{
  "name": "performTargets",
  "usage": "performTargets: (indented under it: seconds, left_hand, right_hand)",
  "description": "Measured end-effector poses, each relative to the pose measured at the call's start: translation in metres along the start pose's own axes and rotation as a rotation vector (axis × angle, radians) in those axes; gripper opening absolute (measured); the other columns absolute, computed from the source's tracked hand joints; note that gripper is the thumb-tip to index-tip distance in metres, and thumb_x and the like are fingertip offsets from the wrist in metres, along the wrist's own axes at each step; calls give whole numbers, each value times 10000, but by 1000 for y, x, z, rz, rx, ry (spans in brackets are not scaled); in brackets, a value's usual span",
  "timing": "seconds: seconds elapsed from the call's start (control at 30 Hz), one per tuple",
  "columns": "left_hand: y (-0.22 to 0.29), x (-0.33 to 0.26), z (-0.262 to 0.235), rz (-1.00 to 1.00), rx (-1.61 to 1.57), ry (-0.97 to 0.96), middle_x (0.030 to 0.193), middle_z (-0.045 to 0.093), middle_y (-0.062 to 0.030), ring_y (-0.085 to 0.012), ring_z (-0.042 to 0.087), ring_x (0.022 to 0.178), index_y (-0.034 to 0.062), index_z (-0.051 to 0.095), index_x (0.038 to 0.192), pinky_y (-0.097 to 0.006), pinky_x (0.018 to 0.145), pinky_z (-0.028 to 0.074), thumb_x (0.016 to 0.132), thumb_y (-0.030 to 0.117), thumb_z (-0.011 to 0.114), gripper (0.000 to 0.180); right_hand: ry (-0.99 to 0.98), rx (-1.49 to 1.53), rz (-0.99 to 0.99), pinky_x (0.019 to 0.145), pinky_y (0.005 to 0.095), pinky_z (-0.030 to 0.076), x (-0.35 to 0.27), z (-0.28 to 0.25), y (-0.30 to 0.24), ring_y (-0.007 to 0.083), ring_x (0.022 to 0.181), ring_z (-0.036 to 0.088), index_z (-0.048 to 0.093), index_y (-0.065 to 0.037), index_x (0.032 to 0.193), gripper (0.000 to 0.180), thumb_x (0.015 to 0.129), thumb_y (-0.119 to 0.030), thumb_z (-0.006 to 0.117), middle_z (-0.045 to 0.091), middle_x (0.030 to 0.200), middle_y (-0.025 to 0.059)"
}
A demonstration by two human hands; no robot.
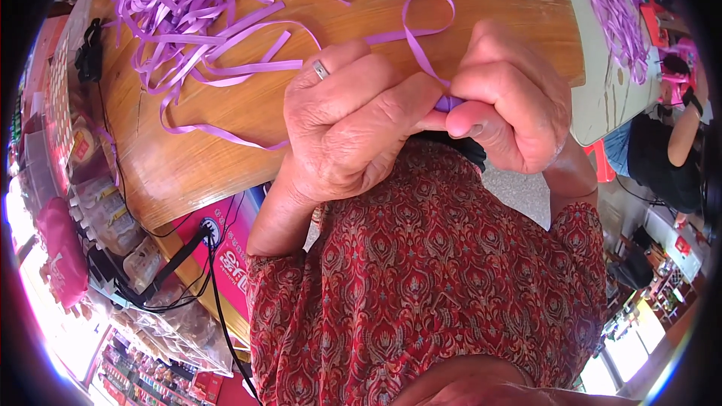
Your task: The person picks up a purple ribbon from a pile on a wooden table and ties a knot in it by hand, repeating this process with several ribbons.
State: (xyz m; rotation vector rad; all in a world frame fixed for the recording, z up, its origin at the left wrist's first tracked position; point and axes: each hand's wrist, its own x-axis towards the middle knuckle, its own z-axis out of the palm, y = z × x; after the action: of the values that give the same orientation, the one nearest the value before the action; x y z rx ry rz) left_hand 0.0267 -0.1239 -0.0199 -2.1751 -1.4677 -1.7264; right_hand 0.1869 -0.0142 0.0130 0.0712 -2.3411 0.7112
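Both hands, left hand (350,124) and right hand (508,101), are pinching a purple ribbon (421,30), grips clamped; the loop at 12 o'clock could be slipping undone if pinch loosens.

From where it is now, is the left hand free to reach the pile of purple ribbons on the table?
Probably not yet: the left hand is pinching a looped ribbon together with the right hand. Nothing lies between it and the ribbon pile.

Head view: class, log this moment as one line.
left hand: pinching purple ribbon | right hand: pinching it, looped | ribbon pile: table
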Motion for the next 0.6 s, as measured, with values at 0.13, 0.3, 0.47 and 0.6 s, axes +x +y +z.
performTargets:
  seconds: [0.13, 0.3, 0.47, 0.6]
  left_hand:
    - [0, -3, 4, 61, -38, 70, 694, 549, -3, -165, 489, 585, 60, 694, 823, -298, 482, 360, 548, 213, 777, 326]
    - [-8, -7, 6, 232, 10, 135, 711, 522, 28, -144, 449, 583, 78, 694, 810, -283, 471, 309, 541, 229, 775, 319]
    - [-6, -7, 6, 287, 6, 113, 763, 538, 19, -148, 442, 601, 73, 672, 841, -286, 488, 307, 595, 226, 767, 305]
    - [-6, -7, -1, 323, -12, 20, 831, 596, -24, -172, 461, 625, 41, 638, 925, -312, 519, 352, 717, 202, 780, 299]
  right_hand:
    - [-16, 60, 54, 466, 323, 297, -2, 2, -7, 189, 531, 419, 558, 36, 803, 344, 916, -281, 630, 496, 670, 73]
    - [-29, 163, 93, 464, 325, 306, -5, 4, -13, 176, 517, 420, 529, 13, 794, 308, 955, -244, 586, 505, 659, 72]
    - [86, 366, 325, 461, 310, 341, -11, 14, -27, 183, 508, 460, 589, -14, 773, 212, 927, -155, 623, 511, 623, 67]
    - [123, 613, 563, 477, 283, 380, -11, 16, -41, 157, 518, 492, 637, -23, 797, 222, 960, -166, 587, 551, 634, 58]
